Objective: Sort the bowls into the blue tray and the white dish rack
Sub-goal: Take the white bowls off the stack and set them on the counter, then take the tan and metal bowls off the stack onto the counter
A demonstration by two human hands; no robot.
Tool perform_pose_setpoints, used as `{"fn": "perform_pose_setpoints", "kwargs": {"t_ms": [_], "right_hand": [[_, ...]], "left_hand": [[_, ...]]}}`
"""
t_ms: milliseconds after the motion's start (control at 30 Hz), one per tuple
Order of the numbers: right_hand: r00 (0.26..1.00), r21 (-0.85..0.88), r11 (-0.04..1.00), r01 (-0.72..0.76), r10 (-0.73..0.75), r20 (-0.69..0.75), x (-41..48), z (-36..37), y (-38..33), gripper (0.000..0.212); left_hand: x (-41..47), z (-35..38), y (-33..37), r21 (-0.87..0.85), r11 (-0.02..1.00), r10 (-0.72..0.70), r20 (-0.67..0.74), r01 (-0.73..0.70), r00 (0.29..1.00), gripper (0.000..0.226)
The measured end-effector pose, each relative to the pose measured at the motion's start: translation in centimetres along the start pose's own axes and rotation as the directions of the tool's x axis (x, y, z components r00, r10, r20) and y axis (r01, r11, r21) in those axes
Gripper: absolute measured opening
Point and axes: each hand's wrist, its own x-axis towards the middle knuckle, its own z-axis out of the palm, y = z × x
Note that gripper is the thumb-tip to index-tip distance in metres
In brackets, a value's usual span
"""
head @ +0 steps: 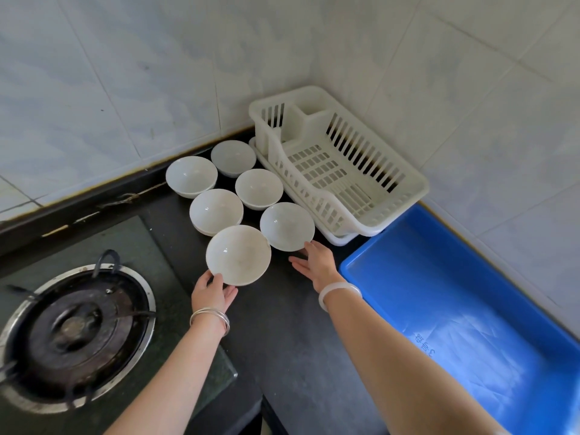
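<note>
Several white bowls stand in two rows on the dark counter. My left hand (pixel 213 291) grips the near rim of the nearest bowl (pixel 238 254), which looks slightly tilted. My right hand (pixel 317 262) is open, fingers spread, its fingertips touching the near edge of the bowl (pixel 287 226) beside it. The other bowls (pixel 216 211) (pixel 259 188) (pixel 191 175) (pixel 233 157) sit behind, untouched. The white dish rack (pixel 417 186) stands in the corner with nothing in it. The blue tray (pixel 354 262) lies to the right, also holding nothing.
A gas burner (pixel 77 332) on a glass hob sits at the left. Tiled walls (pixel 125 73) close off the back and right side. The dark counter (pixel 288 334) runs between my forearms.
</note>
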Motion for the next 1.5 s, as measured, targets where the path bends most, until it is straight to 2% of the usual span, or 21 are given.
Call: {"fn": "perform_pose_setpoints", "kwargs": {"t_ms": [133, 267, 433, 567, 667, 833, 900, 1000, 1167, 1267, 1500], "right_hand": [[0.998, -0.094, 0.993, 0.067, -0.065, 0.021, -2.3, -2.1, 0.5, 0.036], [0.981, -0.234, 0.954, 0.19, -0.192, 0.016, -5.8, -6.3, 2.2, 0.026], [0.938, -0.39, 0.878, 0.276, -0.334, -0.088, -11.7, -14.4, 5.7, 0.021], [0.87, -0.438, 0.873, 0.216, -0.376, -0.319, -15.9, -21.2, 9.4, 0.016], [0.771, -0.548, 0.828, 0.114, -0.422, -0.477, -19.1, -25.7, 12.5, 0.016], [0.586, -0.668, 0.738, -0.094, -0.501, -0.636, -23.9, -30.9, 17.7, 0.011], [0.578, -0.667, 0.729, -0.155, -0.48, -0.66, -25.0, -32.1, 19.1, 0.015], [0.618, -0.641, 0.743, -0.193, -0.416, -0.667, -25.6, -32.7, 20.3, 0.019], [0.606, -0.616, 0.763, -0.193, -0.401, -0.687, -25.4, -32.5, 20.1, 0.016], [0.602, -0.612, 0.769, -0.185, -0.404, -0.689, -25.4, -32.2, 19.8, 0.015], [0.628, -0.687, 0.699, -0.198, -0.448, -0.637, -25.5, -32.0, 19.6, 0.013]], "left_hand": [[-1.7, -0.5, -1.5, 0.057, 0.998, -0.012, 0.029, 0.01, 1.0, 0.036], [-4.9, -0.1, -3.9, 0.206, 0.979, -0.044, 0.18, 0.006, 0.983, 0.033], [-10.9, 2.6, -7.3, 0.415, 0.895, -0.022, 0.41, -0.165, 0.912, 0.025], [-15.5, 4.4, -11.5, 0.587, 0.698, -0.065, 0.621, -0.409, 0.781, 0.016], [-19.3, 5.7, -15.1, 0.631, 0.529, -0.147, 0.727, -0.568, 0.67, 0.016], [-24.4, 6.9, -19.8, 0.519, 0.293, -0.195, 0.855, -0.803, 0.481, 0.022], [-25.6, 7.3, -21.1, 0.482, 0.211, -0.196, 0.873, -0.85, 0.447, 0.027], [-26.4, 7.6, -22.1, 0.449, 0.115, -0.167, 0.888, -0.886, 0.428, 0.03], [-26.6, 8.0, -22.7, 0.457, 0.051, -0.161, 0.881, -0.888, 0.444, 0.03], [-26.4, 8.0, -22.9, 0.482, 0.063, -0.183, 0.866, -0.874, 0.465, 0.035], [-25.9, 7.9, -22.8, 0.546, 0.157, -0.213, 0.832, -0.823, 0.512, 0.033]]}}
